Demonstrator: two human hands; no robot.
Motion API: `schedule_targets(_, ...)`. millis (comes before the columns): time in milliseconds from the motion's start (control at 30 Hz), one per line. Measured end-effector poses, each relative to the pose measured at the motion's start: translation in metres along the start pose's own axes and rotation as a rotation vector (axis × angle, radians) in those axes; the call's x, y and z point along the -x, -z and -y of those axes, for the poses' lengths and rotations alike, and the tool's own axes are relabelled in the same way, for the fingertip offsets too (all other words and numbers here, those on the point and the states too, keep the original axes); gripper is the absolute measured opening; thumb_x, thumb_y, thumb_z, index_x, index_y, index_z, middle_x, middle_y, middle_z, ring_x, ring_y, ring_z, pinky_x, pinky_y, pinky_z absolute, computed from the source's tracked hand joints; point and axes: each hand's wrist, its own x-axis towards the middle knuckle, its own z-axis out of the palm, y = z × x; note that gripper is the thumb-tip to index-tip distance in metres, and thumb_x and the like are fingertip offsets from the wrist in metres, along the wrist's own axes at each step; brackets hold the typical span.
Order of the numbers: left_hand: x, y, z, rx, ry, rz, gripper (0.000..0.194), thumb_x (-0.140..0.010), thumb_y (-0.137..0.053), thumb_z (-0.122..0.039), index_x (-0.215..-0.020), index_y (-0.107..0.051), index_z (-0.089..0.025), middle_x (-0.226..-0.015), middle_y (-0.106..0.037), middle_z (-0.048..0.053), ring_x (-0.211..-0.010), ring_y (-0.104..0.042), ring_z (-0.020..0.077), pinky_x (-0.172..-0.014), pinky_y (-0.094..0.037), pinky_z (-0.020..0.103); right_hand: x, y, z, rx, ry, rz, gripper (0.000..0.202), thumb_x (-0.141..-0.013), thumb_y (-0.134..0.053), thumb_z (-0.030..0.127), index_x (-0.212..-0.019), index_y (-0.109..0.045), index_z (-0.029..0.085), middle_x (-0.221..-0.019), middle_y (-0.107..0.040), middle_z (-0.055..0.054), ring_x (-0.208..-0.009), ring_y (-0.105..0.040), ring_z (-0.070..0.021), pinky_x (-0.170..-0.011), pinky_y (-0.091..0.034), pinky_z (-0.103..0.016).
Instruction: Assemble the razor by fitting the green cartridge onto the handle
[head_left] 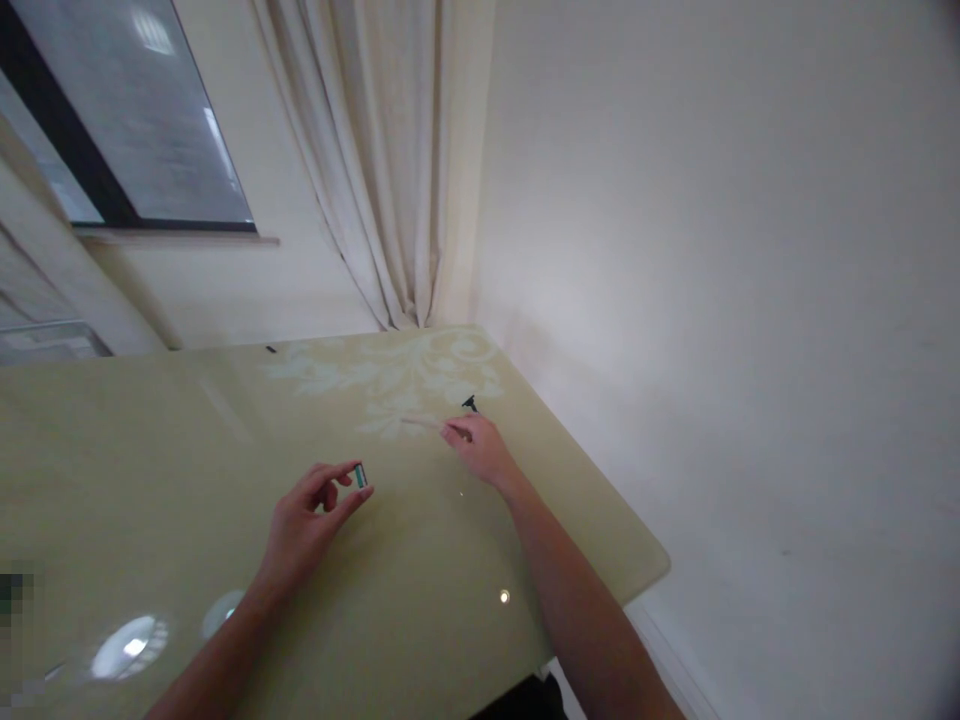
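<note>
My left hand (307, 515) is raised above the table, pinching a small teal cylinder with dark and pale bands (361, 476) between thumb and fingertips; it looks like a battery. Farther right, my right hand (480, 445) reaches over the tabletop with its fingers closed. From its fingertips a thin pale pinkish stick (421, 421) points left. Just beyond those knuckles shows a small black T-shaped piece (470, 404); whether it touches the hand I cannot tell.
The glossy yellow-green table (420, 600) has a white floral pattern near its far corner. A small dark object (271, 349) lies by the back edge. A white wall (712, 300) borders the right side, with a curtain (375, 150) behind. A greyish container (52, 342) stands far left.
</note>
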Motion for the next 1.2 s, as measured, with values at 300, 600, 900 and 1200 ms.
schedule_targets(300,-0.048,-0.083,-0.009,-0.172,-0.016,0.276,0.043,-0.083,-0.071,-0.053,-0.110,-0.077,-0.019,-0.089,-0.073,0.004,-0.060,-0.058,0.0140,-0.059,-0.049,0.027,-0.010,0.022,-0.058,0.196,-0.416,-0.334,0.030,-0.101,-0.052,0.027,-0.097,-0.081,0.019,-0.092,-0.076,-0.012,-0.082,-0.067,-0.0230,-0.071,-0.045,-0.030)
schedule_targets(600,-0.076,-0.128,-0.002,-0.396,-0.065,0.367,0.032,-0.091,-0.067,-0.039,-0.115,-0.078,-0.020,-0.099,-0.073,0.008,-0.090,-0.067,0.0240,-0.086,-0.049,0.037,-0.007,0.024,-0.064,0.388,-0.556,-0.352,0.030,-0.100,-0.053,0.020,-0.099,-0.082,0.013,-0.103,-0.075,-0.020,-0.097,-0.069,-0.0260,-0.080,-0.047,-0.031)
schedule_targets(900,-0.066,-0.126,0.006,-0.562,-0.082,0.258,0.044,-0.100,-0.042,-0.017,-0.136,-0.067,-0.017,-0.133,-0.060,0.018,-0.116,-0.057,0.0336,-0.104,-0.044,0.052,-0.010,0.020,-0.061,0.414,-0.609,-0.337,0.026,-0.100,-0.056,0.019,-0.110,-0.080,0.018,-0.112,-0.074,-0.016,-0.102,-0.068,-0.0253,-0.084,-0.046,-0.030)
schedule_targets(1200,-0.068,-0.124,0.005,-0.542,-0.099,0.326,0.033,-0.100,-0.046,-0.022,-0.119,-0.073,-0.019,-0.115,-0.070,0.011,-0.110,-0.062,0.0261,-0.102,-0.049,0.038,-0.006,0.021,-0.055,0.414,-0.603,-0.331,0.027,-0.097,-0.057,0.018,-0.112,-0.079,0.019,-0.114,-0.073,-0.015,-0.107,-0.067,-0.0267,-0.087,-0.046,-0.032)
